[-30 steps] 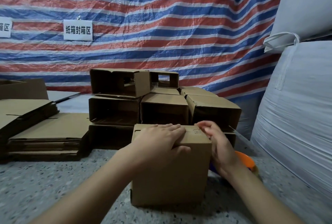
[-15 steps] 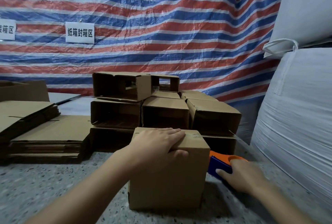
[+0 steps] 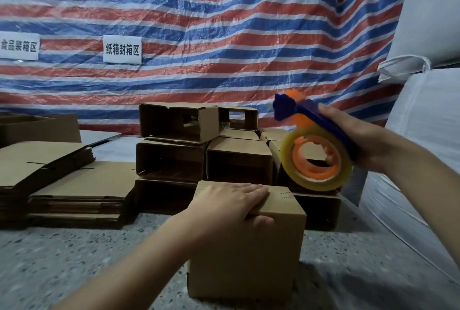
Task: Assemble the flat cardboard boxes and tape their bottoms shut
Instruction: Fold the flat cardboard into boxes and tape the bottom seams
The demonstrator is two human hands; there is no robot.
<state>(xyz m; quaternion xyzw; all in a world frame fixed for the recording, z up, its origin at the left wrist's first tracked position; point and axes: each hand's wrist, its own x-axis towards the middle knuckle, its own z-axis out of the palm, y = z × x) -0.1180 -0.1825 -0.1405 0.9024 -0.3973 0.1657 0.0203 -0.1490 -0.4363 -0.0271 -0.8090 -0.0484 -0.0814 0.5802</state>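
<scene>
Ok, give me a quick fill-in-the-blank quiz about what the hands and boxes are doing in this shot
1. The left hand presses on top of the upright cardboard box, which stands on the ____ floor.
2. The right hand holds a tape dispenser with an orange and ____ body.
3. The dispenser is raised ____ the box, not touching it.
4. The flat cardboard stack lies to the ____ of the assembled boxes.

Missing words: speckled; blue; above; left

Dim, flat indoor light. A soft shadow lies on the speckled worktop (image 3: pixel 74 260) right of the upright cardboard box (image 3: pixel 245 255). The tape dispenser (image 3: pixel 316 145) is motion-smeared. Wide-angle distortion bends the striped tarpaulin (image 3: pixel 224 23) toward the edges.
</scene>
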